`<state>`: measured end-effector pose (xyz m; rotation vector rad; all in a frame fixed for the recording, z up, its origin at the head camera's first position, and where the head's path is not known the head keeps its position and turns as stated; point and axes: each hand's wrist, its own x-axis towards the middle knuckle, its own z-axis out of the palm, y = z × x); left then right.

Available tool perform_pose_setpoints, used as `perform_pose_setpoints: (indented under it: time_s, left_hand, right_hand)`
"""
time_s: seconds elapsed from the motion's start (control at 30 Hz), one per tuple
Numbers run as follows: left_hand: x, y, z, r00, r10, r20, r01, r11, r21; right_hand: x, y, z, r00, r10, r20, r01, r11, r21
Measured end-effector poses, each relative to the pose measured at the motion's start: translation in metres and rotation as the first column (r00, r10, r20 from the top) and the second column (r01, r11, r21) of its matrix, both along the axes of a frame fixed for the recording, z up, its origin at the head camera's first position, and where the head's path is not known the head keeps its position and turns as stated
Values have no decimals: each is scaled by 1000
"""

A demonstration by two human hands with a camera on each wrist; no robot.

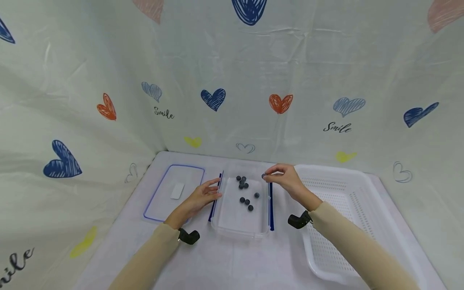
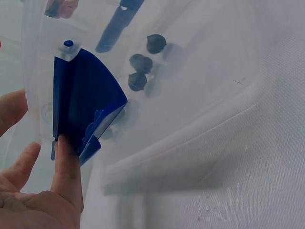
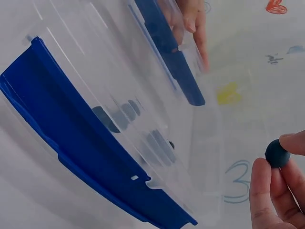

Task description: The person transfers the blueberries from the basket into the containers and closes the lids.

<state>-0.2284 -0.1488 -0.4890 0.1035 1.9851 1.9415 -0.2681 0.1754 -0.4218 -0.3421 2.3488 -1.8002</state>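
Observation:
A clear plastic box (image 1: 232, 219) with blue side latches stands without its lid in the middle of the table. Several small dark blue-grey balls (image 1: 250, 208) lie scattered on its floor. My right hand (image 1: 288, 181) is above the box's far right corner, pinching one such ball (image 3: 277, 153) between thumb and fingertips. At the box's left side, my left hand (image 1: 201, 197) has its fingers extended against the wall. In the left wrist view, one fingertip touches the hanging blue latch (image 2: 86, 98).
The clear lid (image 1: 163, 189) with a blue rim lies left of the box, a small white rectangular piece (image 1: 177, 191) on it. To the right, a large white perforated basket (image 1: 311, 257) sits under my right forearm. A curtain printed with hearts (image 1: 246, 72) hangs behind the table.

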Motion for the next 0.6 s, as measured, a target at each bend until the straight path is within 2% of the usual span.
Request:
perform_pose_setpoints:
  time_s: [0.3, 0.6]
  left_hand:
    - [2, -1, 1, 1000, -3, 11, 3, 1000, -19]
    - [0, -5, 0, 1000, -11, -3, 11, 1000, -23]
  right_hand:
    - [-1, -9, -8, 1000, -5, 5, 5, 1000, 9]
    - [1, -7, -4, 1000, -24, -12, 24, 1000, 3]
